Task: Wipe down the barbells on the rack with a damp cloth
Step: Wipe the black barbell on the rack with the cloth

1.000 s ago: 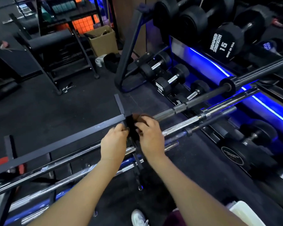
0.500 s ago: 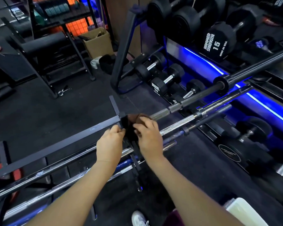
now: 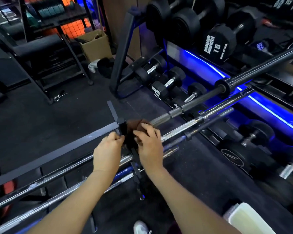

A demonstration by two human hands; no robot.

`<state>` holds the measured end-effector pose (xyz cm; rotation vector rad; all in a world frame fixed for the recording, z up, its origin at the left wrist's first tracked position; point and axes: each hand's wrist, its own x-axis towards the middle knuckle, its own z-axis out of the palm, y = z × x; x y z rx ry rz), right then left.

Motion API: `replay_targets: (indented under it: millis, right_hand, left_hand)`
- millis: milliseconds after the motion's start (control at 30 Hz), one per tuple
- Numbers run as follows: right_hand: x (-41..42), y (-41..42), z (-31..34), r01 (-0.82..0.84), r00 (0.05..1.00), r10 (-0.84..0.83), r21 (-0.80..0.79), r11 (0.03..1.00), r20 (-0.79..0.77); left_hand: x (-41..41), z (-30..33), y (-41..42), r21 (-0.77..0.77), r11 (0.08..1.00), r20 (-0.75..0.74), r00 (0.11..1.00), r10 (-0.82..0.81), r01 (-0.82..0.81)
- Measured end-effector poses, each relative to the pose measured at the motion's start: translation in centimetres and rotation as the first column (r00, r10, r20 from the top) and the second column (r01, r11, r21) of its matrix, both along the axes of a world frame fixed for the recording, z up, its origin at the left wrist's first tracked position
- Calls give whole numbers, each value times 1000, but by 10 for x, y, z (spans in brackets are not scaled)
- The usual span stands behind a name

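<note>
A dark brown cloth (image 3: 134, 124) is bunched around the top barbell (image 3: 201, 100) where the bar meets the black rack upright (image 3: 123, 127). My right hand (image 3: 150, 144) grips the cloth from the near side, fingers curled over it. My left hand (image 3: 108, 149) pinches the cloth's left edge beside the upright. Below lie further chrome barbells (image 3: 178, 130) on the same low rack, running from lower left to upper right. Part of the cloth is hidden under my hands.
A dumbbell rack (image 3: 216, 44) with black dumbbells and blue lighting fills the right side. A grey rack crossbar (image 3: 57, 152) runs to the left. A cardboard box (image 3: 95, 46) and a bench frame (image 3: 41, 48) stand at the back. A white container (image 3: 249, 220) sits at lower right.
Both hands stay on the cloth at the same spot of the bar; the view has shifted slightly, and my right hand's fingers have crept a little further over the cloth.
</note>
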<state>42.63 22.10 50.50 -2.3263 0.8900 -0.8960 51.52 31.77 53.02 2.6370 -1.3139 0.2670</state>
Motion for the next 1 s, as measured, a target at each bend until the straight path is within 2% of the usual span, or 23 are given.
replay_targets:
  millis: [100, 200, 267, 333, 400, 500, 567, 633, 767, 867, 900, 1000]
  right_hand:
    - [-4, -35, 2, 27, 997, -31, 62, 998, 65]
    - [-6, -95, 6, 245, 960, -263, 165, 955, 100]
    - [-6, -124, 13, 378, 901, -421, 285, 881, 104]
    - [-4, -128, 13, 441, 865, -496, 352, 826, 80]
    - [1, -103, 10, 393, 880, -457, 344, 853, 130]
    - [7, -38, 2, 202, 952, -262, 315, 927, 160]
    - [6, -23, 0, 117, 964, -190, 344, 932, 185]
    - [3, -42, 2, 98, 950, -201, 383, 918, 240]
    - [-4, -93, 5, 246, 894, -373, 426, 871, 247]
    - [3, -70, 4, 286, 870, -418, 422, 861, 263]
    - [6, -53, 2, 249, 893, -369, 399, 882, 259]
    - [6, -7, -1, 30, 980, -88, 300, 953, 180]
  left_hand:
    - [2, -2, 3, -2, 1000, -6, 1000, 0, -1]
    - [2, -2, 2, -17, 1000, 1, 1000, -10, 10]
    - [1, -2, 0, -15, 1000, 1, 1000, -6, 6]
    - [0, -3, -1, -20, 1000, 1, 1000, -2, 2]
    - [-1, -4, -3, -22, 1000, 4, 1000, 0, 0]
    - [-1, -4, -1, -15, 1000, 11, 1000, -2, 3]
    - [0, -3, 1, -9, 1000, 14, 1000, -7, 7]
    - [0, -2, 3, -20, 1000, 13, 1000, -5, 5]
    - [-1, -1, 1, -54, 999, 0, 1000, 1, -1]
    - [-2, -3, 0, -42, 999, 9, 1000, -6, 6]
    - [-2, -3, -1, -30, 999, 21, 1000, -9, 10]
    - [-2, -1, -1, -3, 1000, 35, 999, -17, 17]
